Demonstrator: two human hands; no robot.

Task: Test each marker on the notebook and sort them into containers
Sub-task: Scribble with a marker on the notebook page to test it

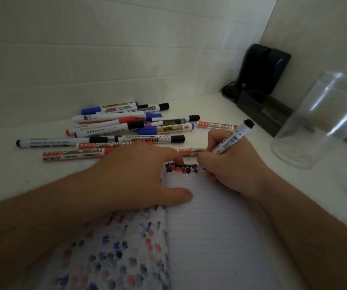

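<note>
An open lined notebook [210, 227] lies in front of me, its left page full of red, blue and black test marks. My right hand [229, 166] grips a white whiteboard marker [234, 137] with a black end, tip down on the top of the right page beside a row of fresh scribbles [181, 167]. My left hand [139, 174] lies flat across the notebook's spine, pressing the pages down. A pile of several markers [126, 126] with black, blue and red caps lies on the white table beyond my hands.
A clear plastic container [323, 120] stands at the right. Behind it, a dark open box [262, 109] and black speakers [262, 68] sit in the corner against the walls. Two red-labelled markers [216, 124] lie apart from the pile.
</note>
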